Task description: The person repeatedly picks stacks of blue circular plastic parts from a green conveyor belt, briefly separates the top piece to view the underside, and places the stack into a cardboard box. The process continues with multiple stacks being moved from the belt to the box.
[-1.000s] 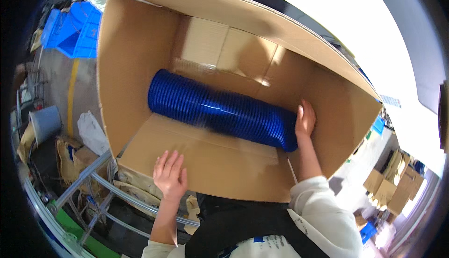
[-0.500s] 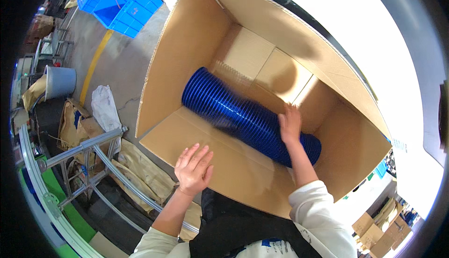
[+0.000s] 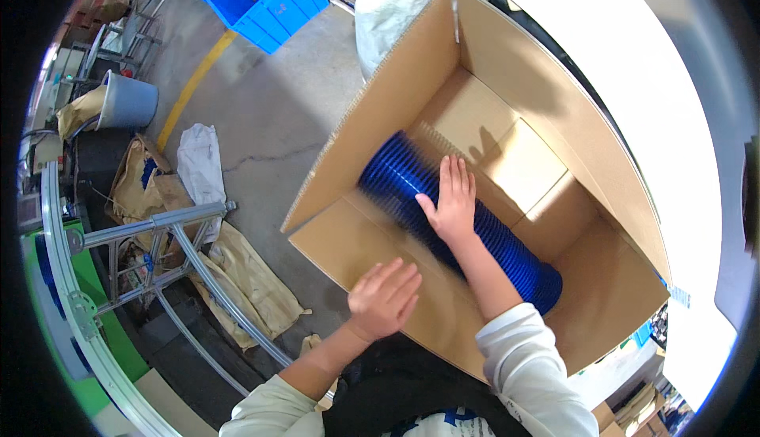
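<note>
A long dark blue ribbed tube (image 3: 520,261) lies on its side, slantwise, inside an open cardboard box (image 3: 396,96). My right hand (image 3: 454,207) lies over the middle of the tube, palm down. Its fingers are stretched out and point to the far side, and the thumb stands off to the left. My left hand (image 3: 385,298) is open by the near wall of the box, fingers straight and holding nothing. Whether it touches the cardboard I cannot tell. My right hand and forearm hide part of the tube.
A metal tube frame (image 3: 190,247) stands at my left, with brown paper sheets (image 3: 245,286) beside it. Farther off are a blue crate (image 3: 277,13), a grey bucket (image 3: 128,100) and a white sack (image 3: 199,164) on the floor. A large white surface (image 3: 625,81) borders the box's right side.
The box now sits farther right in view. My right hand has shifted left along the tube, from near its right end to its middle. My left hand stays open by the near wall.
</note>
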Demonstrator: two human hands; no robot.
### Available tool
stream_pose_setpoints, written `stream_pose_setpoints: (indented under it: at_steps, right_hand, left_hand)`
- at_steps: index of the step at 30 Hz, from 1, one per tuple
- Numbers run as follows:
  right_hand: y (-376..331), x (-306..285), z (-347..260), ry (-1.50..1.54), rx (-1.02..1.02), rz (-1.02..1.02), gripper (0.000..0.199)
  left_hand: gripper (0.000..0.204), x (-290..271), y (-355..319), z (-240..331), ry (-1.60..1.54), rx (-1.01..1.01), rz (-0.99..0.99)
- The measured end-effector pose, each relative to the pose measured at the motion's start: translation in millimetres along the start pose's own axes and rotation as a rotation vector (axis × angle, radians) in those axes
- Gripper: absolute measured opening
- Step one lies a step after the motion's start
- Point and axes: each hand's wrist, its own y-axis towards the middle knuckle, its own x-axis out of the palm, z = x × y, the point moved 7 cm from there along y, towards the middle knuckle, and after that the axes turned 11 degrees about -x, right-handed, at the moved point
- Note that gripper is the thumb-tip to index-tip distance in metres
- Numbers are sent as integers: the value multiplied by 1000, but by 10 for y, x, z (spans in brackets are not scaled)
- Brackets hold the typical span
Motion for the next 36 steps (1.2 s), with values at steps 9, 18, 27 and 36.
stream_pose_setpoints:
  at_steps: [9,18,27,36]
  right_hand:
    - [708,803,-508,-141,-86,-277,80]
    - [518,-31,-302,-202,76,154,47]
    - [2025,-1703,-3942,-285,-518,737,50]
    - [2521,720,-6018,869,-953,-207,49]
  left_hand:
    - [39,-15,-10,-44,-259,128,-125]
    - [43,-1130,-294,-1072,-432,253,175]
    - [54,-2192,-1379,-2731,-5,-411,355]
    - [52,-2943,-2315,-3161,84,-914,684]
